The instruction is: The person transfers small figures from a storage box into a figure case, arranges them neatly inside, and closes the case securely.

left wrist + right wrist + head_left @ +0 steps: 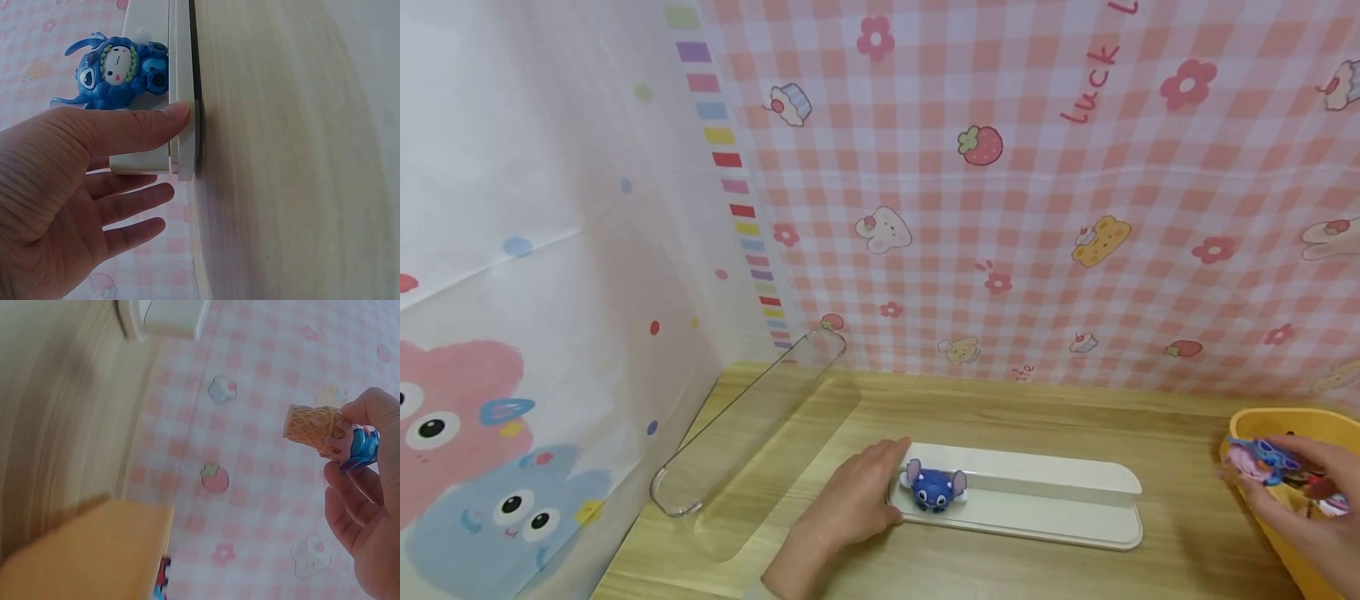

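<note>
A white stepped display stand (1045,508) lies on the wooden table. My left hand (859,497) grips its left end, the thumb over the front edge; in the left wrist view three fingers stretch out behind it. Close by that hand, a blue big-eared figurine (934,490) sits on the stand; a small white face shows on its belly (119,65). At the right, my right hand (1311,508) pinches a small blue-and-pink figurine (1262,462) over the yellow bin (1318,422). Its waffle-cone base (315,428) sticks out from the fingers in the right wrist view.
Inside the bin lie several small colourful items (1333,502), partly hidden by the right hand. A clear, long cover (752,425) stands at the table's left. Pink checked cloth (1037,192) hangs along the back and a white printed cloth (572,317) on the left.
</note>
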A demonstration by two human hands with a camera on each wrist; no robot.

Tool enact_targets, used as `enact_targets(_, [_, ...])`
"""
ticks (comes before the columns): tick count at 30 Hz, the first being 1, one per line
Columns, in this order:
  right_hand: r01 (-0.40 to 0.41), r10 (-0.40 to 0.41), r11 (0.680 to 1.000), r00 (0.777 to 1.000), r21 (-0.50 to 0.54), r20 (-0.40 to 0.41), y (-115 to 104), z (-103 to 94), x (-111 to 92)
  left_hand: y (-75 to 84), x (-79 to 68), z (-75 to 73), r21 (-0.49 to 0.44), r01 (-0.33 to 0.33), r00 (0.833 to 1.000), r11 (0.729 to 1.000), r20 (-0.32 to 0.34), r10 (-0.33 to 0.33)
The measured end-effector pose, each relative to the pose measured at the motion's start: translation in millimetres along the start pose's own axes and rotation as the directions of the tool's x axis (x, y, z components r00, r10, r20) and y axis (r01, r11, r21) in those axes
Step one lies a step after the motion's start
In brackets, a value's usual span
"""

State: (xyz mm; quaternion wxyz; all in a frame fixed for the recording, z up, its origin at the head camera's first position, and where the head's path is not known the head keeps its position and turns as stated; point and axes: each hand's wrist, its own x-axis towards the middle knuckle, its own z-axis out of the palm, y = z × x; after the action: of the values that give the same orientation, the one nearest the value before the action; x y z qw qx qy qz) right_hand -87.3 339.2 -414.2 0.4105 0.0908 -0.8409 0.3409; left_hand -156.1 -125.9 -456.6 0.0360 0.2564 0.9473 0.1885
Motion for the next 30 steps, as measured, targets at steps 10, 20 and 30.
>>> enact_targets(10, [0.057, -0.029, 0.990, 0.979, -0.131, 0.202, -31, 17.4, 3, 0.5, 2.8, 0.2, 0.001, 0.000, 1.000, 1.000, -0.004, 0.000])
enact_targets(20, [0.111, -0.081, 0.987, 0.970, -0.120, 0.230, -45, 38.1, 2, 0.2, 2.8, -1.0, 0.004, 0.004, 1.000, 1.000, 0.002, -0.004])
enact_targets(30, [0.217, -0.210, 0.976, 0.952, -0.010, 0.224, -55, 59.6, 0, 0.6, 0.3, -0.5, 0.000, 0.007, 1.000, 1.000, 0.007, -0.007])
